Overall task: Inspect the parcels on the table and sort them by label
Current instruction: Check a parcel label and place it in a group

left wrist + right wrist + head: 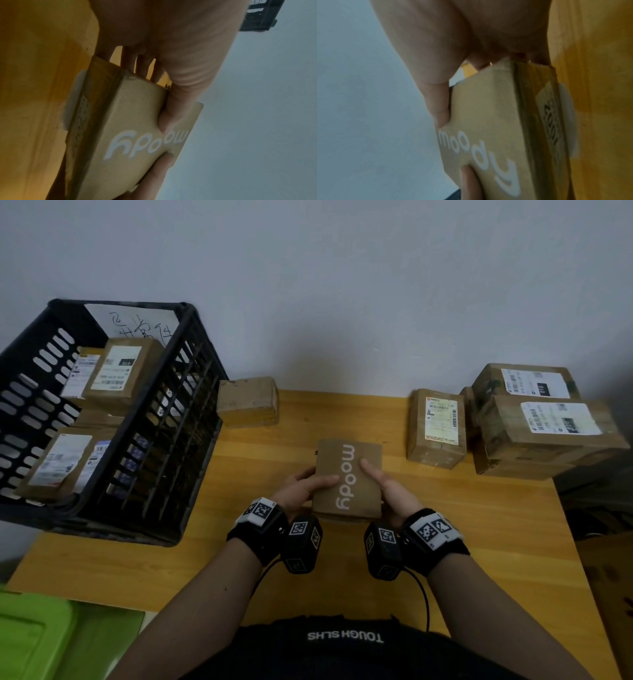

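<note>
A small brown carton printed "moody" [347, 479] is held just above the wooden table [479, 542], in front of me. My left hand [308, 486] grips its left side, thumb on the printed top, fingers underneath. My right hand [383, 486] grips its right side the same way. In the left wrist view the carton [133, 121] shows a taped side with a white label on its underside; the right wrist view of the carton [488, 121] shows the same. The label's print faces down toward the table.
A black slatted crate [164, 440] with several labelled parcels stands at the left. One plain parcel [248, 402] sits beside it by the wall. Several labelled parcels [436, 428] are stacked at the back right. A green bin [34, 635] is at the lower left.
</note>
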